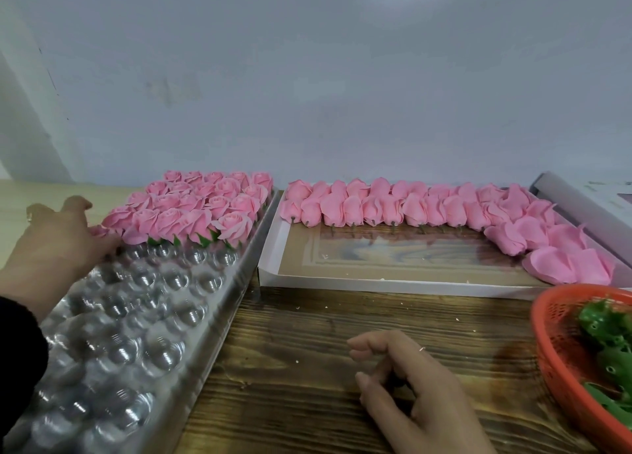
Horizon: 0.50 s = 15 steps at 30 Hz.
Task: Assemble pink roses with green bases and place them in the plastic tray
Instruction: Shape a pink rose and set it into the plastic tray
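While no writing reads, left hand (65, 238) at pink rose (102, 231).

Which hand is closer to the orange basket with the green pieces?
The right hand. It rests on the wooden table just left of the orange basket. The left hand is far across, at the plastic tray, touching a pink rose.
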Motion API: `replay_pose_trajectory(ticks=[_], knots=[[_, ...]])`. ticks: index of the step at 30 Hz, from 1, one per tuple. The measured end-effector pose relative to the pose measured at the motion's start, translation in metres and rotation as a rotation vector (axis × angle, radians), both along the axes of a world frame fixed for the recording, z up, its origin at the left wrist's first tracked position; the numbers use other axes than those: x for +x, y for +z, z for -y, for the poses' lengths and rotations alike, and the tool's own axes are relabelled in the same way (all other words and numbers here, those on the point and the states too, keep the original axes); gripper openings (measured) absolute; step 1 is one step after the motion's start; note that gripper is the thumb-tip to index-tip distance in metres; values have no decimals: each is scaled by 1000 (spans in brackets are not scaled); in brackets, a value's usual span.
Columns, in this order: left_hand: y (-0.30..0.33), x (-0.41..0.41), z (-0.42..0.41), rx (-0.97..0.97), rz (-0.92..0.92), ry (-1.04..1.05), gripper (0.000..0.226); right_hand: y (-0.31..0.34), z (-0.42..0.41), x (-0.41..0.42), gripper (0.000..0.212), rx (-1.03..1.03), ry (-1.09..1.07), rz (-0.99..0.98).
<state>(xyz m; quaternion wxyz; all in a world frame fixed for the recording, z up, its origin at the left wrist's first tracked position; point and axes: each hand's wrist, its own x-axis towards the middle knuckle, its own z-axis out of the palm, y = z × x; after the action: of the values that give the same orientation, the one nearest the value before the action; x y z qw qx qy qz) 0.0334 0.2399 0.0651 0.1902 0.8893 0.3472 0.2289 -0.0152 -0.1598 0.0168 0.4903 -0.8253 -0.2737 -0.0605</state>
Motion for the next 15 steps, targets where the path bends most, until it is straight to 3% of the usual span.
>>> replay_pose_trajectory(ticks=[4,8,12,15], knots=[[44,-1,66,77,268,-111,39,0,0,-1,36,-6,11,-11],[56,-17,171,-259,566,-353,15,0,2,-2,34,16,2,-30],[6,-40,261,-609,572,-519,8,0,3,-2,24,49,-9,-18],[-35,-44,289,-729,518,-545,14,0,6,0,26,51,-34,-8]])
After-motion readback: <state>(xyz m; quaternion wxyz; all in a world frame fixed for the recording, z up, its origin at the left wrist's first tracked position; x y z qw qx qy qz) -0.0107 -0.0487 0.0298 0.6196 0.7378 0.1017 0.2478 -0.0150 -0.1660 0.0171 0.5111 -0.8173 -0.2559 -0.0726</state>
